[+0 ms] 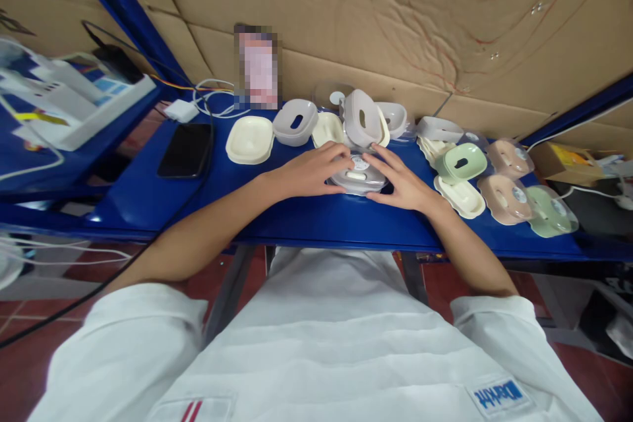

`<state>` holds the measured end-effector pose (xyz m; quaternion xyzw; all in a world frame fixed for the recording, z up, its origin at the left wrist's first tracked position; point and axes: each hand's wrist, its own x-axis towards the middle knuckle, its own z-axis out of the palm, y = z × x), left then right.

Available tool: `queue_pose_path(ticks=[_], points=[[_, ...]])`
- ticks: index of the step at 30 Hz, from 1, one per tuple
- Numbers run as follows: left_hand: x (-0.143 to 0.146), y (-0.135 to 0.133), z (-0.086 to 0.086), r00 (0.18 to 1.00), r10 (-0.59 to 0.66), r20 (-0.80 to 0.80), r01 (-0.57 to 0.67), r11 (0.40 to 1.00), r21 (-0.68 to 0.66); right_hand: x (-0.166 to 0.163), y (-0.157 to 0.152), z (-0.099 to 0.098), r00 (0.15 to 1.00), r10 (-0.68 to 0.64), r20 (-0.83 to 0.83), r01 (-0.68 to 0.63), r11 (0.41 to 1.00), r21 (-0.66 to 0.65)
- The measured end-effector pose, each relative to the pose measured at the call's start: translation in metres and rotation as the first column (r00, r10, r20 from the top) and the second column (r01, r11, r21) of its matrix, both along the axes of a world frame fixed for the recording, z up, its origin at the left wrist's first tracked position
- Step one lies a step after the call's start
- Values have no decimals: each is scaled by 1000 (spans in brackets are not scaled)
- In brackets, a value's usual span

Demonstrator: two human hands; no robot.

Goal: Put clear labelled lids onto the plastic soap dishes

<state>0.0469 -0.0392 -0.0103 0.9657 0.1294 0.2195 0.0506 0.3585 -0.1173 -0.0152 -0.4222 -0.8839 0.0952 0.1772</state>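
At the middle of the blue table, a grey soap box (363,182) with a clear lid and a round white label sits between my two hands. My left hand (321,171) grips its left side, thumb at the near edge and fingers bent over the lid. On the opposite side, my right hand (401,179) holds the box with the thumb low and fingers reaching across the top. Just behind, a grey slotted tray (363,120) leans on other parts. A second grey slotted tray (295,124) and a cream tray (250,140) lie farther left.
To the right are a green slotted tray (462,163), a cream tray (459,198), lidded pink boxes (504,199) and a lidded green box (551,211). A black phone (185,150), a white charger (180,111) and cables lie left. Cardboard (306,0) walls the back.
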Motion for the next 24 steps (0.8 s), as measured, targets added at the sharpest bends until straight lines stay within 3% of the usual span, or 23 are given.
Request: queue_pose_path(ticks=[10, 24], points=[[1, 1, 2, 999, 25, -46, -24, 999, 23, -4, 3, -9, 999, 23, 26, -24, 999, 29], [4, -2, 4, 988, 77, -135, -42, 968, 246, -9, 5, -11, 999, 26, 31, -28, 998, 59]])
